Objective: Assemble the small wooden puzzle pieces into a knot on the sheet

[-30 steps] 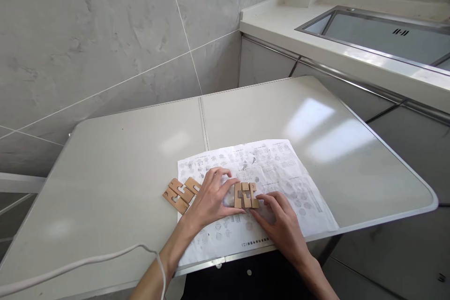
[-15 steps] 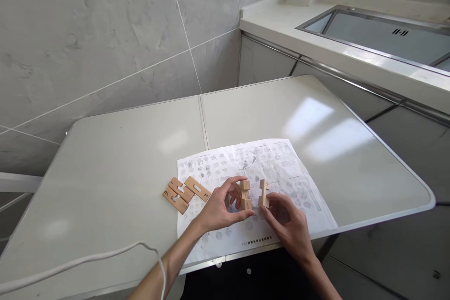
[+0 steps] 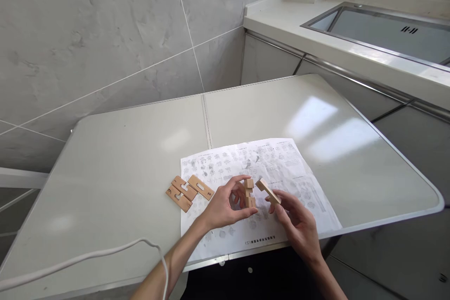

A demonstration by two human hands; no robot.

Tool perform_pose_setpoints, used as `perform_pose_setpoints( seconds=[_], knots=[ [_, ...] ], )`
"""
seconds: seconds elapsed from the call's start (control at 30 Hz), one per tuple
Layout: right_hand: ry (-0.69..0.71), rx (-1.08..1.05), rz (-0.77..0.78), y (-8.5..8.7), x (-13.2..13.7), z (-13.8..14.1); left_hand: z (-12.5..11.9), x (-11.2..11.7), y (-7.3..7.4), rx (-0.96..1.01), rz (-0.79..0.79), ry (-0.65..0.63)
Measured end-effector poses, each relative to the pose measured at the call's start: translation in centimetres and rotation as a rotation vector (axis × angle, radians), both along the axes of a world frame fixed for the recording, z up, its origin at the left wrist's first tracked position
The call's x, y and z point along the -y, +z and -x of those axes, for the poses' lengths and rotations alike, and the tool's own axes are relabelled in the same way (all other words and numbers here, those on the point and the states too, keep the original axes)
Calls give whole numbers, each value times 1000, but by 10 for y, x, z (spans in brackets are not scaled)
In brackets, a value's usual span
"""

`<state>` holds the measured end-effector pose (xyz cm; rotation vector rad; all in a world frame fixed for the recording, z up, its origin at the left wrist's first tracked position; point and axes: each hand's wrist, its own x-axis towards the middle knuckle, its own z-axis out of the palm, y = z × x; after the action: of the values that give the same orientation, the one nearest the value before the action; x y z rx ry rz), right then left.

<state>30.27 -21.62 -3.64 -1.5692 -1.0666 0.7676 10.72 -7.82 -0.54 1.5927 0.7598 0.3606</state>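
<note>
Between the thumb and fingers of my left hand (image 3: pixel 227 201) stands a notched wooden puzzle block (image 3: pixel 249 192), gripped at its top and bottom ends. My right hand (image 3: pixel 297 218) pinches a second notched wooden puzzle piece (image 3: pixel 268 191) by its lower end; this one leans with its top toward the left. A small gap separates the two pieces. Both hands are over a printed paper sheet (image 3: pixel 281 159). Left of my left hand lie several flat wooden puzzle pieces (image 3: pixel 181 193) with slots and handwritten marks, one of them marked 2 (image 3: pixel 200 187).
The folding table (image 3: pixel 140 164) has a centre seam and a raised metal edge. A white cable (image 3: pixel 105 253) runs across the front left and over my left forearm. Beyond the table are a tiled wall (image 3: pixel 105 33) and a counter (image 3: pixel 274 16) with a sink (image 3: pixel 379 26).
The piece in my right hand has turned from upright to tilted, its top swinging left and its lower end moving right. My left hand keeps its grip. The view has shifted slightly.
</note>
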Motion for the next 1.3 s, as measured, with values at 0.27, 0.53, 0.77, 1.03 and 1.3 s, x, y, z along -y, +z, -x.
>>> perform_pose_setpoints(
  seconds=[0.27,0.53,0.77,1.03,1.3],
  knots=[
    [28,-43,-17,7,-6,5,0,0,-3,14,14,-22],
    [92,76,-74,5,-14,9,2,0,1,58,30,-59],
    [98,128,-66,4,-15,11,3,-2,3,78,52,-87],
    [78,187,-52,4,-18,13,5,-4,4,110,81,-86],
    [47,158,51,6,-17,13,7,-5,1,115,139,-15]
  ],
)
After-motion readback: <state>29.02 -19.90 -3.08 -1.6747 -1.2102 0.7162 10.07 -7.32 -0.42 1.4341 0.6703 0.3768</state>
